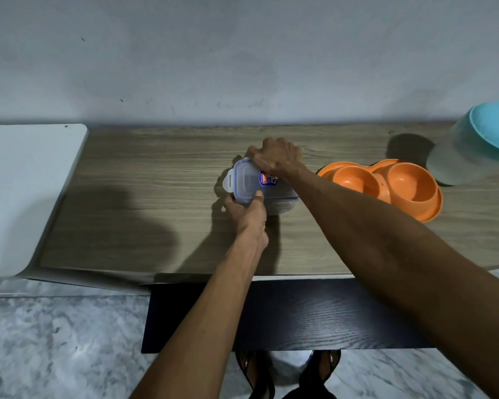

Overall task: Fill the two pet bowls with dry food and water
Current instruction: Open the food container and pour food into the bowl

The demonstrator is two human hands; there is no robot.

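Head view: a clear plastic food box stands on the wood-grain bench, about mid-bench and just left of the orange double pet bowl. The box is rectangular with rounded corners; its see-through lid has a blue seal line round the edge, a red and blue sticker near the far right, and a pale latch flap sticking out on the left end; what it contains cannot be made out. The left hand takes the near left corner, thumb flat on the lid and fingers curled round the side wall, its grip clamped on the box; the right hand reaches over the far edge, fingers curled down on it, grip likewise closed on the box. Both wells of the bowl look bare orange. Beyond it, at the right edge, stands a frosted tub with a teal lid; a white board lies at the left end.
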